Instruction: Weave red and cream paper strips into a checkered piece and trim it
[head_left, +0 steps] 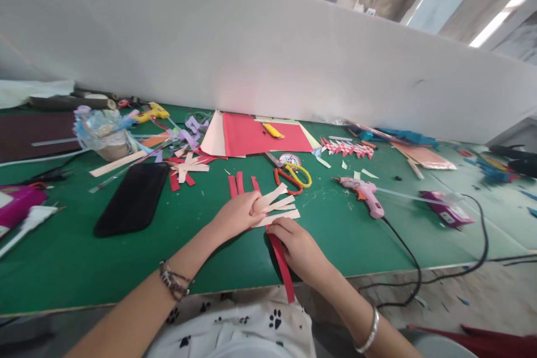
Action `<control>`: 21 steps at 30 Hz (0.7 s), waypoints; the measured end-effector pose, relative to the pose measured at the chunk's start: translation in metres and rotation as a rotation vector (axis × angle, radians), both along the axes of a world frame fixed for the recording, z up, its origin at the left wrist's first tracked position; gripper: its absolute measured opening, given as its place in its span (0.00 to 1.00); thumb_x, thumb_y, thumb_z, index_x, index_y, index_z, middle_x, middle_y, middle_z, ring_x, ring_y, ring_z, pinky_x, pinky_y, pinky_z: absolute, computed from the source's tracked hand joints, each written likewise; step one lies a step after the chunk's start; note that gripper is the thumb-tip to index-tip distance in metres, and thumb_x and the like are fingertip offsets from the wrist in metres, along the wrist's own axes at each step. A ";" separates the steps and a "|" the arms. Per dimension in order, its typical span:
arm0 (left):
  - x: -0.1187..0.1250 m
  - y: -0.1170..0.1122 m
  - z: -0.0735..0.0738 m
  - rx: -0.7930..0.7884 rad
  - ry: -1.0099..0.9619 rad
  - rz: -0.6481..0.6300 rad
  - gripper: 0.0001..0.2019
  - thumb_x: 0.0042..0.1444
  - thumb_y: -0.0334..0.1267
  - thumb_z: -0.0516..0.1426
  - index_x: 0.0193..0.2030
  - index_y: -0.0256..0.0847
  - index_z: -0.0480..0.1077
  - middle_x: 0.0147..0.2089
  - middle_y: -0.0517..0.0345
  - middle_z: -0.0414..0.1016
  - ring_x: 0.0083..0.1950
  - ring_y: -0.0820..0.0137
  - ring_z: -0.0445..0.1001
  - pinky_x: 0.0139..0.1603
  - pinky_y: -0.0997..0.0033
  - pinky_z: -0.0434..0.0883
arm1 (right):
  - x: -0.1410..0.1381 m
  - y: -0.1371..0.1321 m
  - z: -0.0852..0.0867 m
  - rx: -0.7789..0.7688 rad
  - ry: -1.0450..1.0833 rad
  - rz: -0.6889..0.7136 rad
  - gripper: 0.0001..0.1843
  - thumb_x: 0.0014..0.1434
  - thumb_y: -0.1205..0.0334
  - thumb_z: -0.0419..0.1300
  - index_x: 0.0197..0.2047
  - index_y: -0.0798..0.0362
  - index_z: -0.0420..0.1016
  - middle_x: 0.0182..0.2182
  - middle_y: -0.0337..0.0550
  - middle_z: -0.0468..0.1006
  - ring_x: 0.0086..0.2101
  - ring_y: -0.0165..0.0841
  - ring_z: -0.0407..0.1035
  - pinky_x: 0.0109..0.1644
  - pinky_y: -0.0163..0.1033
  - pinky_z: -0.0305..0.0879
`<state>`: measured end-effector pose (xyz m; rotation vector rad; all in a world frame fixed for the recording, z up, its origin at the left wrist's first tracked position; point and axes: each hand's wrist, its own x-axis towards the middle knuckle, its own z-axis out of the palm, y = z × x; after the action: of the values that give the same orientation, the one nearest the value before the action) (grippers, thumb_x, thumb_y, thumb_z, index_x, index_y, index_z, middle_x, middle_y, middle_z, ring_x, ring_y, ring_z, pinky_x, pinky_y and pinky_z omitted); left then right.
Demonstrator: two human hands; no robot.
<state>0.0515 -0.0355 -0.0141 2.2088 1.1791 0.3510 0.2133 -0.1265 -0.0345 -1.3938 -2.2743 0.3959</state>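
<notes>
My left hand (239,213) is closed over several cream paper strips (282,216), whose ends fan out to the right of it. Red strip ends (235,184) stick out beyond its knuckles, and the part where the strips cross is mostly hidden under the fingers. Close beside it, my right hand (298,246) pinches a long red paper strip (282,267) that hangs toward me past the table's edge. Just beyond the strips lie scissors (298,176) with one orange and one yellow handle loop, touching a round tape roll (290,160).
Red paper sheets (264,137) with a yellow cutter (273,131) lie at the back. A pink glue gun (364,194) with a trailing cord is right. A black phone (132,199) and loose woven strips (188,168) are left. A white wall (268,50) borders the green table.
</notes>
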 end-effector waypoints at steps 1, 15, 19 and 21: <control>0.003 -0.001 0.000 0.024 0.031 0.017 0.10 0.51 0.41 0.54 0.26 0.42 0.56 0.23 0.66 0.59 0.24 0.73 0.60 0.24 0.75 0.51 | 0.000 0.000 0.000 0.004 0.002 0.000 0.17 0.55 0.78 0.48 0.43 0.53 0.69 0.40 0.47 0.71 0.40 0.34 0.66 0.44 0.39 0.68; 0.011 -0.002 -0.005 0.112 0.095 0.061 0.12 0.52 0.39 0.54 0.22 0.40 0.57 0.26 0.64 0.62 0.25 0.74 0.62 0.23 0.74 0.48 | 0.000 0.001 -0.001 0.014 0.036 0.008 0.15 0.56 0.77 0.48 0.42 0.54 0.70 0.40 0.48 0.71 0.41 0.35 0.66 0.44 0.40 0.68; 0.004 0.003 -0.010 0.102 0.030 0.009 0.11 0.52 0.38 0.53 0.22 0.40 0.55 0.28 0.64 0.61 0.25 0.75 0.61 0.24 0.75 0.51 | 0.000 0.001 -0.002 0.025 0.050 0.019 0.16 0.56 0.77 0.47 0.42 0.53 0.69 0.41 0.47 0.71 0.43 0.35 0.66 0.46 0.40 0.67; 0.001 0.006 -0.011 0.090 -0.011 -0.020 0.10 0.51 0.37 0.52 0.23 0.40 0.56 0.28 0.64 0.61 0.25 0.75 0.61 0.25 0.75 0.52 | 0.001 0.001 -0.002 0.026 0.038 0.017 0.17 0.55 0.78 0.47 0.43 0.53 0.69 0.42 0.47 0.71 0.44 0.35 0.65 0.46 0.40 0.67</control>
<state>0.0520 -0.0296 -0.0251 2.2906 1.1557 0.4149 0.2138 -0.1255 -0.0367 -1.3442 -2.2545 0.3934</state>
